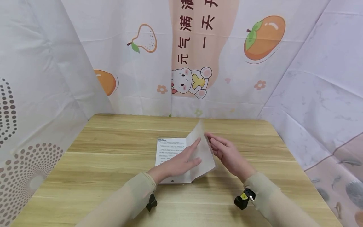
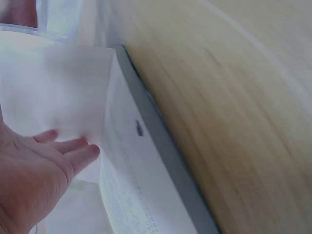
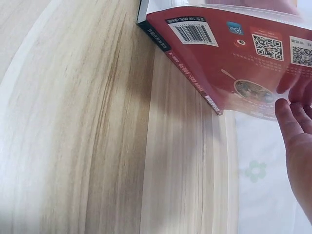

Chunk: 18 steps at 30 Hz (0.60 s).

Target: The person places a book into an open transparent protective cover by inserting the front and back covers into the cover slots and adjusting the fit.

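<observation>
A book (image 1: 170, 149) lies on the table with a printed page on its left side. Its back cover (image 1: 208, 160) stands raised on the right, showing a blank pale inner face. My left hand (image 1: 181, 160) reaches across the printed page with fingers extended; in the left wrist view its fingertips are at the blank sheet. On the outer side of the cover is my right hand (image 1: 228, 154), fingers loosely extended at its far part. The right wrist view shows the red back cover (image 3: 219, 63) with a barcode, QR codes and a glossy clear surface.
The wooden table (image 1: 113, 167) runs around the book on all sides. A printed white cloth (image 1: 136, 72) hangs behind it, and more cloth hangs at left and right. Small black devices (image 1: 241, 201) are strapped at both wrists.
</observation>
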Each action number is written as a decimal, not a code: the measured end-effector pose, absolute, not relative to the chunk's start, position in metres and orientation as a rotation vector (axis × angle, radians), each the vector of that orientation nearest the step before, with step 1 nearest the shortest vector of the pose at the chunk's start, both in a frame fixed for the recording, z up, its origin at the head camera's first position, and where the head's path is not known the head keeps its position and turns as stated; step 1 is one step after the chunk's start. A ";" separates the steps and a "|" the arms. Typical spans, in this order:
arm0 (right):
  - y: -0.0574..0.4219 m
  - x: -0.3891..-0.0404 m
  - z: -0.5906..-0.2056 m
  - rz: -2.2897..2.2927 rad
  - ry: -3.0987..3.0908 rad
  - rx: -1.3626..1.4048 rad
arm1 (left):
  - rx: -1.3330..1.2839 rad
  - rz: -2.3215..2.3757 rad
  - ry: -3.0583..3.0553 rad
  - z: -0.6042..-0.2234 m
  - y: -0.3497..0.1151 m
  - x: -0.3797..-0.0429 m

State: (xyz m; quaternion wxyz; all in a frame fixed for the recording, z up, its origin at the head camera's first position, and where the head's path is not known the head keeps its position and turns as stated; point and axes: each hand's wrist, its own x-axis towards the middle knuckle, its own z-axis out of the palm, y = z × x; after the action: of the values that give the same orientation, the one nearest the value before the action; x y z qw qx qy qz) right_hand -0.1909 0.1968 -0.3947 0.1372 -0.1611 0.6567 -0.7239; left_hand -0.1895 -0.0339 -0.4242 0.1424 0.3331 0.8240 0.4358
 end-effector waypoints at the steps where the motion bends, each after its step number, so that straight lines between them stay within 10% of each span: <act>1: 0.196 -0.191 -0.395 -2.091 1.899 -0.469 | 0.933 1.285 2.385 -0.423 -0.033 -0.190; 18: 0.173 -0.185 -0.409 -1.702 2.030 -0.667 | 0.580 1.478 2.407 -0.402 -0.034 -0.184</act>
State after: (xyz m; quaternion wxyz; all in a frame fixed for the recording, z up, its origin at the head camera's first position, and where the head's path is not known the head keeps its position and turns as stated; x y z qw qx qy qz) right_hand -0.1855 0.1730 -0.4085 0.2035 -0.2391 0.7277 -0.6099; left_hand -0.1837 -0.0341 -0.4017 0.1286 0.1996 0.8278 0.5083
